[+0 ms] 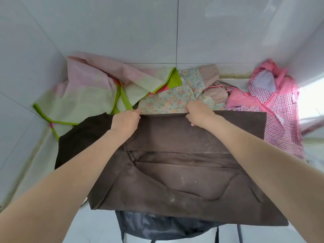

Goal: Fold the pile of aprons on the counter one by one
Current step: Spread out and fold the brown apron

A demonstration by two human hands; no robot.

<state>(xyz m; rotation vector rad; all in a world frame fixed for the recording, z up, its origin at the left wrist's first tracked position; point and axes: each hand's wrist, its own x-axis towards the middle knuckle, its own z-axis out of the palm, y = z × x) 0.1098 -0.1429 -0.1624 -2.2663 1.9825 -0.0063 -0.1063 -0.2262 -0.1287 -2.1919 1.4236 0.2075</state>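
Both hands are on the brown apron (175, 172), which lies spread across the middle of the counter (98, 223), its near edge close to the counter's front edge. The left hand (126, 121) pinches the far edge of the cloth, fingers curled over the hem. The right hand (198, 114) grips the same far edge a little to the right, knuckles up, fingers tucked under the fabric.

This looks like the start of a fold: the far edge is in hand and would come toward the front. A band of cloth already lies doubled across the apron's middle, and a long crease sags below it, so the sheet is not flat. To do this well, the two hands should pull evenly and keep the hem taut between them, or the fold will run crooked. The right end of the far edge stretches well past the right hand and has no support; it may droop or lag.

Watch the neighbours. The floral apron (168, 100) lies just behind the hands, touching the brown hem, and a green strap (125, 100) of the pale green apron (84, 95) ends right at the left hand. Either could get caught in the lift. The pink checked apron (280, 109) sits at the counter's right back corner, against the brown cloth's right end. A dark cloth (157, 225) hangs at the front edge, under the brown one.
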